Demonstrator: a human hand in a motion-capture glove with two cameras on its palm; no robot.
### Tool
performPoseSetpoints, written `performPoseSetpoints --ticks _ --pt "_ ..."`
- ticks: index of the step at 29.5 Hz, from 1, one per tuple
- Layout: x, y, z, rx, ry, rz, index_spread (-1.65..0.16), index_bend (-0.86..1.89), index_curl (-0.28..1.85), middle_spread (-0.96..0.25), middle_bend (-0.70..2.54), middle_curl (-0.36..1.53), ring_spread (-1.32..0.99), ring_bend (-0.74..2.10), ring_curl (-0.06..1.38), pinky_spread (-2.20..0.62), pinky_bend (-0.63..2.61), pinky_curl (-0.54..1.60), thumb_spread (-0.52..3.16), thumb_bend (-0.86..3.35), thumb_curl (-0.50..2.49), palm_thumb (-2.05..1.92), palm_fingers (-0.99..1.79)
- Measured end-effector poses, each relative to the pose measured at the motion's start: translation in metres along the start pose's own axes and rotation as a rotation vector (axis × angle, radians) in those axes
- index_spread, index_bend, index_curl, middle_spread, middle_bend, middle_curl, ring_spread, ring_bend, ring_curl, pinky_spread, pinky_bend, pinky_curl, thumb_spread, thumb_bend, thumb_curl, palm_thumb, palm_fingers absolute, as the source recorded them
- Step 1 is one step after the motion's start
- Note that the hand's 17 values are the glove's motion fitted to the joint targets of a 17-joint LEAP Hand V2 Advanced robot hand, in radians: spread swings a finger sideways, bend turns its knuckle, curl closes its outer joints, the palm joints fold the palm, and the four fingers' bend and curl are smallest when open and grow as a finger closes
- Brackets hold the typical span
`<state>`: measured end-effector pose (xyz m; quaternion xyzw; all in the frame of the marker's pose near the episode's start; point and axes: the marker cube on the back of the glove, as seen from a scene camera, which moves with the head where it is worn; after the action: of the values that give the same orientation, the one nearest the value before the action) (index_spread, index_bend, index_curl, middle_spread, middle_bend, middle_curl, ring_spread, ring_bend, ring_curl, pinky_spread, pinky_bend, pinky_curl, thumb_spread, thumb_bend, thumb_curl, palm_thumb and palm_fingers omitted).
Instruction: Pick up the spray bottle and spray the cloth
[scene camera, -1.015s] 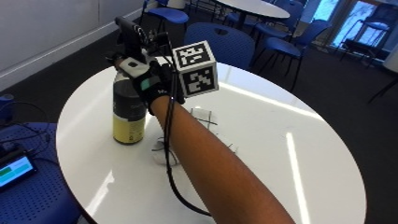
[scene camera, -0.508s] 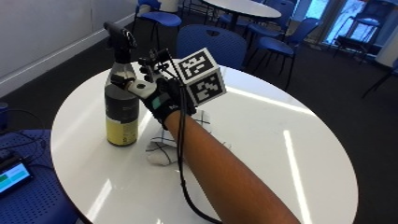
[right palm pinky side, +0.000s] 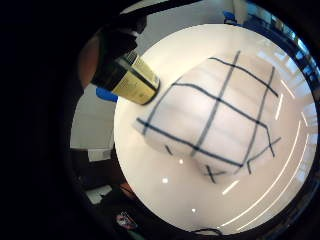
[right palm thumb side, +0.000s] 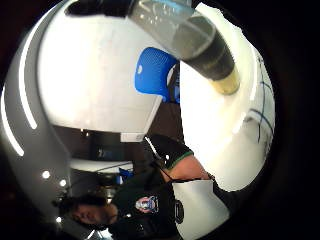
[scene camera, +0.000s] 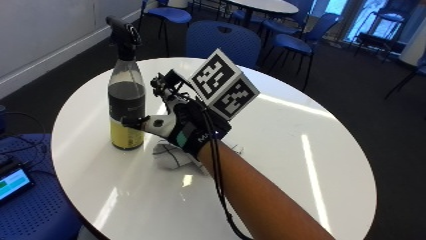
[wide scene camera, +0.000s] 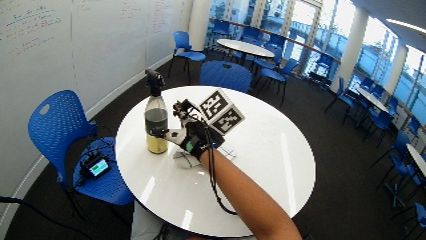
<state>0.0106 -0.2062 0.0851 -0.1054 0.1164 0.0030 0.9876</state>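
- Fingers (scene camera: 143, 121) of the gloved right hand (scene camera: 183, 129) reach to the side of the bottle (scene camera: 126, 95); whether they curl round it or only touch cannot be told.
- Bottle stands upright on the round table (scene camera: 319, 150) near its edge, long axis vertical, black spray head on top.
- Checked cloth (scene camera: 172, 155) lies on the table just beside the bottle, under the hand.

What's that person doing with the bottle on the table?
A person's gloved right hand is beside a spray bottle standing upright on a round white table. Whether the fingers actually touch the bottle is hard to tell. A white cloth with dark lines lies on the table right under the hand, next to the bottle. The bottle isn't lifted and nothing is being sprayed yet.
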Motion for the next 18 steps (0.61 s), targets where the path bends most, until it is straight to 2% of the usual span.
performPoseSetpoints --ticks 8,18 --pt "-0.035 0.052 -0.002 -0.105 0.186 -0.172 -0.36 0.15 0.28 0.0 0.2 0.36 -0.03 0.34 0.33 0.22 0.38 0.35 0.93 -0.04 0.42 0.47 0.38" --pt "-0.065 0.106 -0.041 -0.044 0.371 -0.265 -0.39 0.18 0.3 -0.02 0.2 0.36 -0.02 0.29 0.31 0.23 0.3 0.33 0.96 -0.03 0.38 0.44 0.46"
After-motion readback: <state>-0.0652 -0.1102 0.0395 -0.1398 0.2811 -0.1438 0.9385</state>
